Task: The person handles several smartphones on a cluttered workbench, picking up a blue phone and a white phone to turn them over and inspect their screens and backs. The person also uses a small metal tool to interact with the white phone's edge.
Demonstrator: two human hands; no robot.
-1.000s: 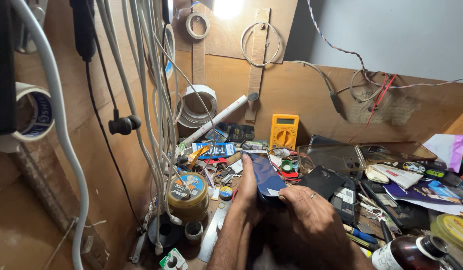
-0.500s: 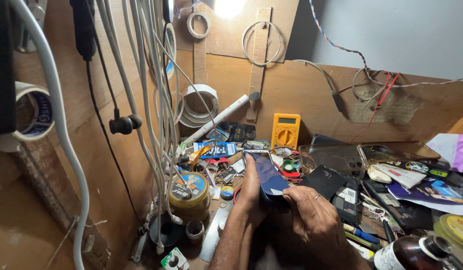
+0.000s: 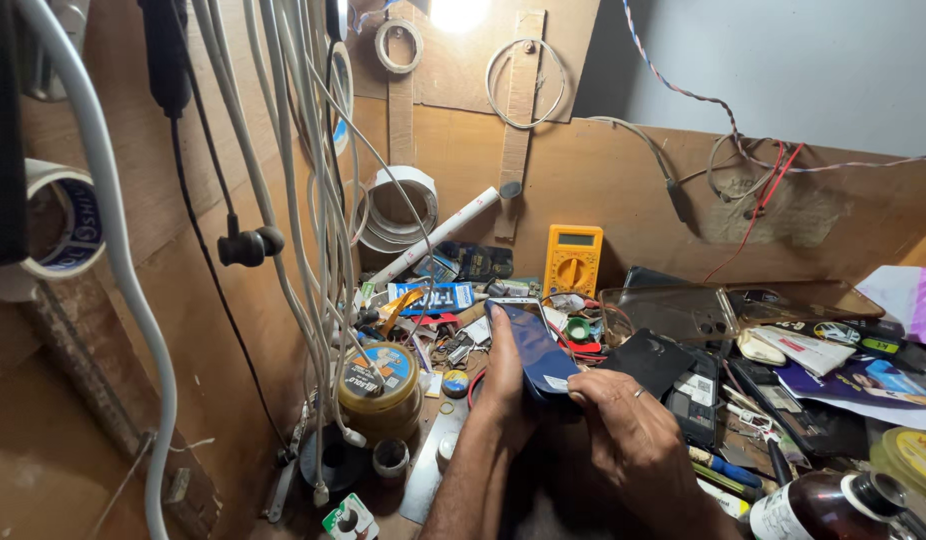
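I'm gripping the dark blue phone [image 3: 535, 345] in my left hand [image 3: 503, 375], fingers closed along its left edge and back. My right hand [image 3: 633, 440] is pinching its lower right corner, fingertips [image 3: 575, 385] touching by the small white sticker. The phone's long axis is running 11 to 5, top tilting away from me. Both hands are on it; the left is carrying it. Yellow multimeter [image 3: 573, 260] at 12, behind; lidded jar [image 3: 380, 378] at 9; brown bottle [image 3: 828, 505] at 4.
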